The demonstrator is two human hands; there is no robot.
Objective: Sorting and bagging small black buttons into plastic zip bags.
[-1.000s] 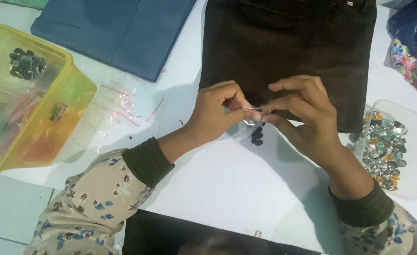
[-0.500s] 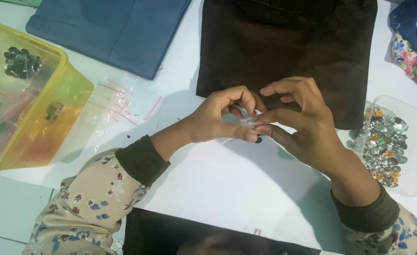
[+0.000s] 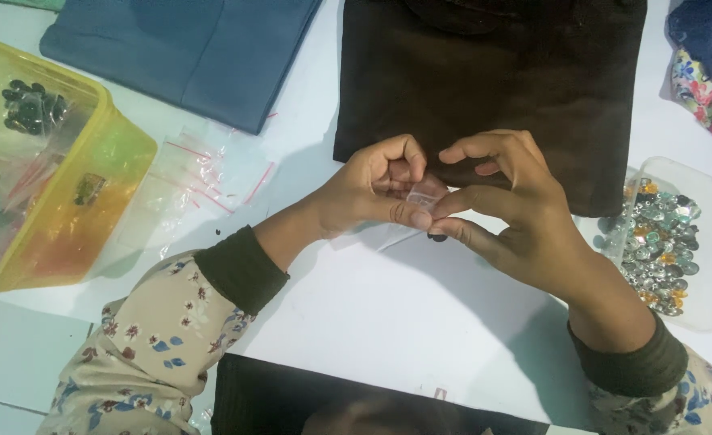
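Here, a small clear plastic bag (image 3: 425,196) is pinched between both hands above a white table (image 3: 388,322). The left hand (image 3: 372,189) and right hand (image 3: 507,213) grip it with fingertips (dark beads (image 3: 437,237) just below). Brown fabric (image 3: 493,89) lies behind; a tray of shiny stones (image 3: 666,242) sits right.

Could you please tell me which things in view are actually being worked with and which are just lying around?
In hand:
- small clear plastic bag, pinched between left hand and right hand
- small dark beads under it

Lying about:
- yellow translucent plastic tub
- blue folded cloth
- dark brown cloth
- clear tray of shiny studs
- empty clear zip bags
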